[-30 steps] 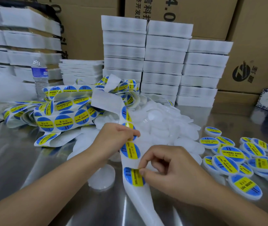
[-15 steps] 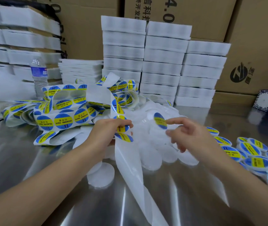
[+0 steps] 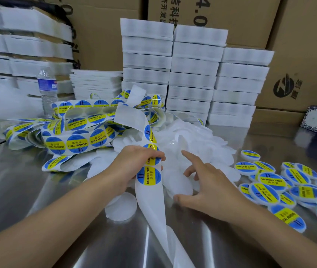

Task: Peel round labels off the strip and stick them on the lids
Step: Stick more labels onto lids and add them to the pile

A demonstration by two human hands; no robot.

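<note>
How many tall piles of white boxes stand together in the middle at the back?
3. The left pile of white boxes is tallest, the middle pile stands beside it, the right pile is lowest. Other white piles sit at far left; more may be hidden.

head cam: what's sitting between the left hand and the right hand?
In the head view, the label strip hangs from the left hand, which grips it. Past it, unlabelled white lids lie up to the right hand.
</note>
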